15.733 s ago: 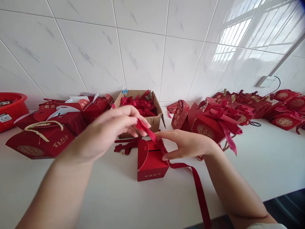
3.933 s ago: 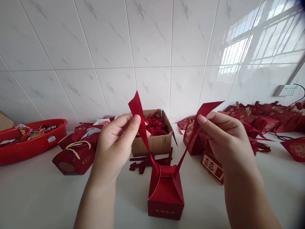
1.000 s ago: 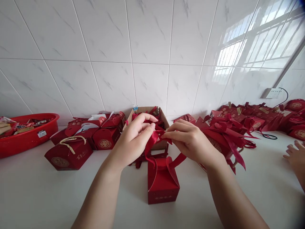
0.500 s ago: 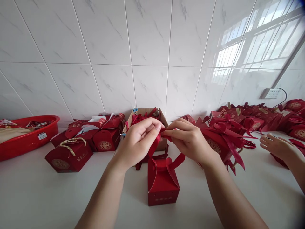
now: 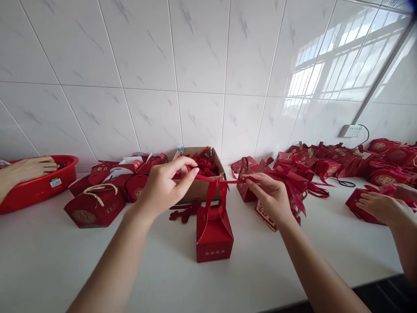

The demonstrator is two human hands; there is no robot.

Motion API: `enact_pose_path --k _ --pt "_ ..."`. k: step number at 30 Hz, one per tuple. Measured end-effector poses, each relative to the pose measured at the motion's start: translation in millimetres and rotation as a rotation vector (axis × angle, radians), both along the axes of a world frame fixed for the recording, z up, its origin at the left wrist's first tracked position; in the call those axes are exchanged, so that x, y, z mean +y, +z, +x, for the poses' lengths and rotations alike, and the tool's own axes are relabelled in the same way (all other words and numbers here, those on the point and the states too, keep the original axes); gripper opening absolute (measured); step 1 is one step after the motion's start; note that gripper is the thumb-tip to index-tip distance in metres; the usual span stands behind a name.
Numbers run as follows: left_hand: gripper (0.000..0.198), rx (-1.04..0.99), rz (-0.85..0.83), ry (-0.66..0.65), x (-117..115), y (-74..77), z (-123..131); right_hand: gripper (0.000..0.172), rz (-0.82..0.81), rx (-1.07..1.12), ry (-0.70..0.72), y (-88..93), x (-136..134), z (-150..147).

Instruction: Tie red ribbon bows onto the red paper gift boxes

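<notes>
A small red gift box [image 5: 215,241] stands upright on the white table, its ribbon rising from the top in two strands. My left hand [image 5: 167,184] pinches one end of the red ribbon [image 5: 223,181] above and left of the box. On the other side, my right hand [image 5: 269,193] pinches the opposite end between thumb and fingers. The ribbon is stretched nearly level between both hands, with a crossing or knot over the box.
Behind is a cardboard box [image 5: 195,191] of red ribbons. Red boxes [image 5: 94,208] stand left, and more with bows [image 5: 293,174] right. Another person's hand reaches into a red basin [image 5: 35,187]; other hands hold a red box [image 5: 358,204] at far right.
My hands have moved apart, pulling the ribbon taut. A person's hand has appeared at the left basin. At far right, another person's hands are now at a red box. The view has shifted slightly.
</notes>
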State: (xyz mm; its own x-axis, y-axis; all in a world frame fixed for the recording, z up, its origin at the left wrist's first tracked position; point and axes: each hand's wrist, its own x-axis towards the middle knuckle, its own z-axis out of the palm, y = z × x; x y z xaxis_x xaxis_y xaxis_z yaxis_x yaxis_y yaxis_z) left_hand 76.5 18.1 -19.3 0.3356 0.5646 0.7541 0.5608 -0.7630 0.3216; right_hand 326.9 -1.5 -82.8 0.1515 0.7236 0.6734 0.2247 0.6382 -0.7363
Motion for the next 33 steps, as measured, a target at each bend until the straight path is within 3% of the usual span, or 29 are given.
enact_pose_path --k 3,7,11,13,19,24,29,33 --pt "0.011 0.071 0.035 0.032 -8 -5.5 -22 0.019 -0.038 -0.106 -0.104 -20.6 -14 17" --pt "0.025 0.138 -0.028 0.139 -14 -21.0 -51 0.018 0.039 -0.301 -0.314 -49.5 -24 37" --pt "0.036 0.201 -0.063 0.308 -15 -39.8 -65 0.018 0.131 -0.391 -0.471 -75.2 -31 52" --pt "0.036 0.236 -0.079 0.329 -14 -52.0 -68 0.018 0.157 -0.413 -0.535 -85.4 -34 57" --pt "0.04 0.244 -0.091 0.371 -10 -95.0 -77 0.022 0.115 -0.426 -0.591 -109.4 -42 70" --pt "0.036 0.335 -0.155 0.374 -11 -110.8 -84 0.024 -0.016 -0.484 -0.612 -127.5 -41 80" --pt "0.037 0.362 -0.22 0.38 -6 -117.0 -83 0.021 -0.142 -0.58 -0.538 -132.1 -44 77" --pt "0.026 0.29 -0.199 0.372 -10 -108.0 -67 0.025 -0.044 -0.611 -0.648 -105.5 -63 57"
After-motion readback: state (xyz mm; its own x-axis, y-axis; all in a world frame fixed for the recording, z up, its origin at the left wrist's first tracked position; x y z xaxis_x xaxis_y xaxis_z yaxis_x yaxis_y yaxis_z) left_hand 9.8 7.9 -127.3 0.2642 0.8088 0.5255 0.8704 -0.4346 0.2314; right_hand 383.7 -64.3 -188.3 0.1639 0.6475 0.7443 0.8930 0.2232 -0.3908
